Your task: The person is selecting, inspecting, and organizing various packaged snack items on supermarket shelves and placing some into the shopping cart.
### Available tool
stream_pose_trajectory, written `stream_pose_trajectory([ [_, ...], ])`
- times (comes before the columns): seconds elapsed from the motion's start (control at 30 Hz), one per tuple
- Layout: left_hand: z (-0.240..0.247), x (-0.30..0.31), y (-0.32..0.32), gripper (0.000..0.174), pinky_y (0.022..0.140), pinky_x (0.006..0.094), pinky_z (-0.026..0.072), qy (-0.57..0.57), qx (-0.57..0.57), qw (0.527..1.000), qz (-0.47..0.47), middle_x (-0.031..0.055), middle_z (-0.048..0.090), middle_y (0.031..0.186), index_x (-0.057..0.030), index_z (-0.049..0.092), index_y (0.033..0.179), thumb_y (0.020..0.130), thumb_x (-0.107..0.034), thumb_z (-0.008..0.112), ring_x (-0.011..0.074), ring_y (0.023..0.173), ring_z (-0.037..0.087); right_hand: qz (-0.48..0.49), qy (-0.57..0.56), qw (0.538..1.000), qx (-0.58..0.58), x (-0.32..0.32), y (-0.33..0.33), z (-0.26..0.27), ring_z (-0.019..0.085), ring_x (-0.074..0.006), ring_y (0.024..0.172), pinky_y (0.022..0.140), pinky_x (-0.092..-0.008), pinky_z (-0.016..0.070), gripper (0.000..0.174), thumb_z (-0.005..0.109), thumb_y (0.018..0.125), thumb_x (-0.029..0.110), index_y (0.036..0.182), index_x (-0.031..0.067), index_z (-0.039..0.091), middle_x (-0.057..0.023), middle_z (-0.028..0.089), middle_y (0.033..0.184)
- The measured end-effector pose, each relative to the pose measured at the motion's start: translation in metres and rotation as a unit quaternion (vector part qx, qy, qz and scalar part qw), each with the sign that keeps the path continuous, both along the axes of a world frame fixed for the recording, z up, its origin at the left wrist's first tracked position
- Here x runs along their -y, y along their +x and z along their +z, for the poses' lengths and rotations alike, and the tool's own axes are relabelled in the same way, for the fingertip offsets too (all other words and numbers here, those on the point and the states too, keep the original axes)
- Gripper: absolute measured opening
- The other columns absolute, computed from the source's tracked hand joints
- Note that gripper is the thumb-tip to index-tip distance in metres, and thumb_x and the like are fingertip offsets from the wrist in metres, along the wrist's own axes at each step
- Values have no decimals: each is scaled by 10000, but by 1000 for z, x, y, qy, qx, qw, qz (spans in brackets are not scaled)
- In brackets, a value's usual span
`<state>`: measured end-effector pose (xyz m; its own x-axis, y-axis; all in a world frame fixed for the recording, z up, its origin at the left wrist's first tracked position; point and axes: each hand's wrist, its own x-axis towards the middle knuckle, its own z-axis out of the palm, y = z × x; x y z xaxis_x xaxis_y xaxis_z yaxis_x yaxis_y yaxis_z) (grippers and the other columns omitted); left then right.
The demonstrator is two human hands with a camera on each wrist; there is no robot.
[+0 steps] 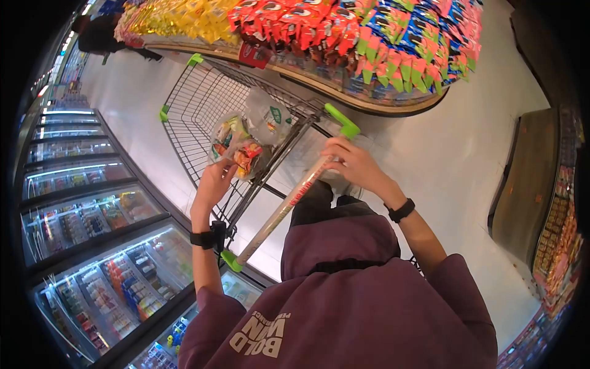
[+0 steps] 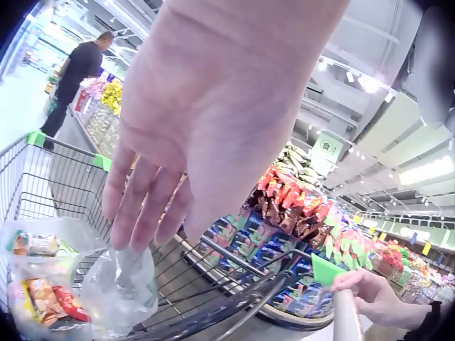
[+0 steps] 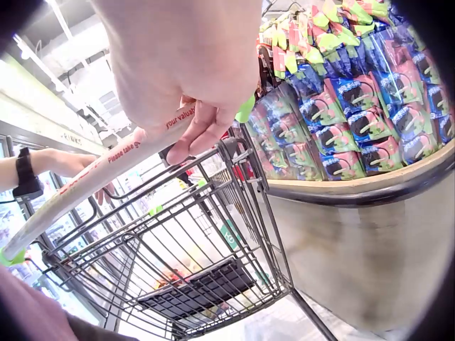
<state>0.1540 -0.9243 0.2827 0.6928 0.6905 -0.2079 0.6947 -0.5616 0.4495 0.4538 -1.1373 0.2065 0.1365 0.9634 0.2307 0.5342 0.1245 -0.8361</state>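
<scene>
A shopping cart with green corner caps stands in front of me, at an angle. My right hand grips the cart handle near its right end, fingers curled over the bar in the right wrist view. My left hand is over the cart basket, fingers pointing down and loosely extended in the left wrist view. Just beyond its fingertips in the head view lies a clear plastic bag of snack packets. Beside that sits a whitish plastic bag with a green print, its contents hidden.
Glass-topped freezers line the left side. Ahead is a rounded display stand heaped with yellow, red and blue snack packets. Pale floor runs to the right, toward a brown bench-like fixture. A person in dark clothes stands beyond the cart.
</scene>
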Motion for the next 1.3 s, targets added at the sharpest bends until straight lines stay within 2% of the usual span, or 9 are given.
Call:
stream_pose_trajectory([
  [0.37, -108, -80, 22, 245, 725, 456, 516, -85, 53, 992, -78, 256, 670, 839, 5, 631, 1096, 916, -160, 609, 400, 800, 663, 23, -242, 970, 10, -21, 5, 84, 680, -238, 765, 660, -336, 540, 189, 724, 860, 152, 1011, 39, 710, -76, 710, 988],
  [0.57, -240, -130, 57, 575, 809, 504, 525, -42, -37, 984, -168, 283, 659, 952, -53, 481, 1341, 814, -157, 686, 443, 916, 649, 116, -94, 980, 130, -154, -17, 116, 648, -360, 717, 635, -413, 515, 125, 633, 878, 115, 941, 34, 703, -157, 687, 820],
  [0.6, -249, -130, 52, 438, 818, 497, 529, -39, -58, 985, -157, 276, 655, 984, -2, 564, 1217, 810, -131, 660, 436, 942, 651, 158, -67, 974, 146, -185, -21, 107, 648, -378, 720, 646, -426, 518, 132, 607, 875, 102, 930, 24, 697, -178, 683, 819],
  [0.73, -271, -139, 42, 143, 778, 478, 545, -53, -154, 977, -137, 268, 664, 945, 11, 664, 890, 822, -74, 572, 421, 901, 666, 246, -220, 907, 263, -305, -48, 8, 635, -398, 737, 674, -464, 505, 147, 567, 849, 101, 906, 23, 677, -205, 660, 790],
  [0.9, -263, -123, 5, 106, 696, 502, 530, -30, -27, 998, -41, 256, 656, 824, -19, 677, 797, 823, -103, 619, 431, 804, 657, 274, -440, 781, 347, -382, -90, -152, 693, -352, 892, 753, -446, 529, 236, 554, 842, 146, 977, 43, 718, -215, 709, 941],
  [1.0, -240, -119, 1, 84, 689, 495, 522, -42, 27, 999, -5, 234, 658, 786, -18, 688, 798, 814, -92, 651, 430, 753, 651, 267, -413, 780, 387, -371, -99, -215, 647, -345, 1089, 875, -428, 530, 315, 594, 840, 191, 1105, 65, 710, -195, 663, 1192],
  [1.07, -232, -117, 1, 94, 717, 482, 520, -77, 10, 997, 7, 211, 664, 793, -22, 696, 829, 823, -106, 654, 418, 768, 648, 152, -491, 816, 264, -368, -107, -304, 644, -350, 1094, 893, -429, 525, 336, 614, 836, 214, 1127, 70, 702, -187, 663, 1201],
  [1.2, -234, -109, 10, 108, 709, 466, 525, -91, 35, 995, -23, 202, 666, 785, -18, 701, 806, 817, -119, 665, 387, 762, 662, 173, -522, 792, 265, -377, -115, -304, 642, -359, 1101, 915, -435, 515, 379, 645, 826, 261, 1155, 80, 692, -174, 663, 1209],
  [1.3, -239, -98, 20, 102, 708, 459, 530, -143, 52, 988, -20, 181, 668, 777, -11, 701, 803, 813, -100, 653, 374, 748, 663, 31, -481, 855, 191, -365, -125, -362, 634, -333, 1121, 945, -434, 502, 438, 643, 842, 316, 1191, 52, 659, -187, 655, 1209],
])
